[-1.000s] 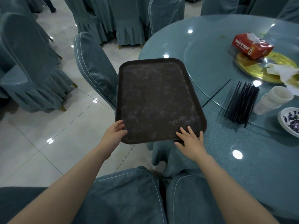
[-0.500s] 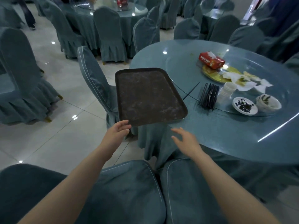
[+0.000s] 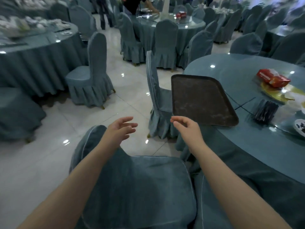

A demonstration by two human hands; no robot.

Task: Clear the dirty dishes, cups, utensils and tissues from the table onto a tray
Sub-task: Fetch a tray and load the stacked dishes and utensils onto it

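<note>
At a banquet hall of blue-draped chairs, I stand at the round bench (image 3: 257, 146) whose glass top curves away to my right, ready to begin clearing. The dark tray (image 3: 200, 100) sits bare at the bench's near-left edge, one long side overhanging toward the covered chair (image 3: 156, 100) just beside it; by my judgement the tray is placed and nothing is loaded, so the task is at its very start. The next move, as I read it, calls for a reach to the right across the bench to the soiled things and a carry back to the tray. The gold plate (image 3: 275, 95) lies well apart from the tray with the red tissue box (image 3: 272, 78) resting on its far rim; the bundle of black chopsticks (image 3: 265, 111) lies between plate and tray, and a small dish (image 3: 300, 129) shows at the frame's right edge. Open floor lies to my left; a chair back (image 3: 137, 187) stands directly before me, crowding the reach, and the overhanging tray could tip if weighted on its outer side. My left hand (image 3: 121, 129) hangs in the air, fingers spread and loose, holding nothing; my right hand (image 3: 187, 127) hovers just short of the tray's near corner, fingers loosely bent, also empty.
</note>
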